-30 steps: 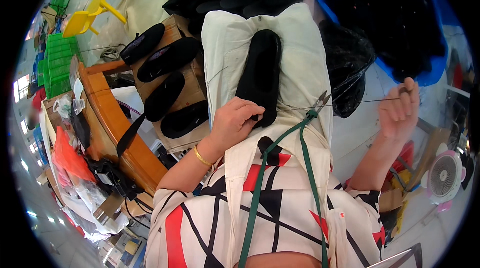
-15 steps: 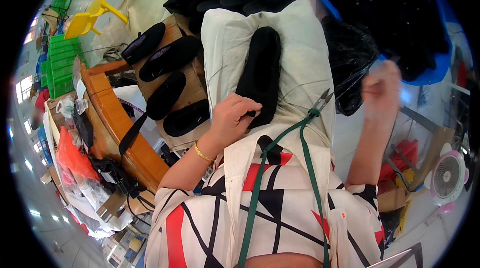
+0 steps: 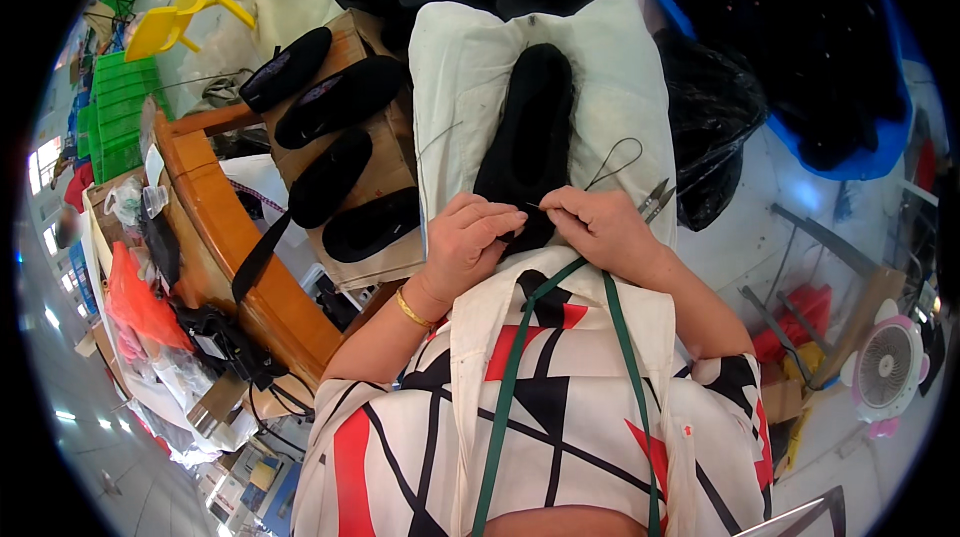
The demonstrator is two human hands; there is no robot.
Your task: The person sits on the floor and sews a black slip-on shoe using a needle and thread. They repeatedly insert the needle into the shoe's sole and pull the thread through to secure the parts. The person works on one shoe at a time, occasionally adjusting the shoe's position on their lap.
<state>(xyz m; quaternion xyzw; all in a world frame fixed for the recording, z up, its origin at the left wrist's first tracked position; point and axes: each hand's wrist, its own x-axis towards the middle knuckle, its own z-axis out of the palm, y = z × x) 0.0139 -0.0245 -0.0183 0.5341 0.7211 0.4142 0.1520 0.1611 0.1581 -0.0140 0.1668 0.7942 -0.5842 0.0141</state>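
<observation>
A black cloth shoe (image 3: 530, 127) lies on the white cushion (image 3: 450, 67) in my lap, toe away from me. At its near end, my left hand (image 3: 468, 242) is closed, fingertips pinching the black fabric. My right hand (image 3: 605, 227) meets it there, thumb and finger pressed on a thin needle (image 3: 533, 205), whose tip shows faintly between the hands. A dark thread (image 3: 625, 152) loops up beside the right hand over the cushion. Small scissors (image 3: 655, 199) on a green cord (image 3: 625, 347) lie by the right wrist, partly hidden by the hand.
Several black shoes (image 3: 340, 102) rest on a cardboard box (image 3: 385, 152) at the left, beside a wooden frame (image 3: 225, 207). More black pieces are piled beyond the cushion. A black plastic bag (image 3: 710, 107) and a blue-lined container (image 3: 870, 165) stand right, with a fan (image 3: 887, 362) below.
My right hand has come down and inward from the far right to the shoe's near end, beside my left hand. The left hand stays at the shoe.
</observation>
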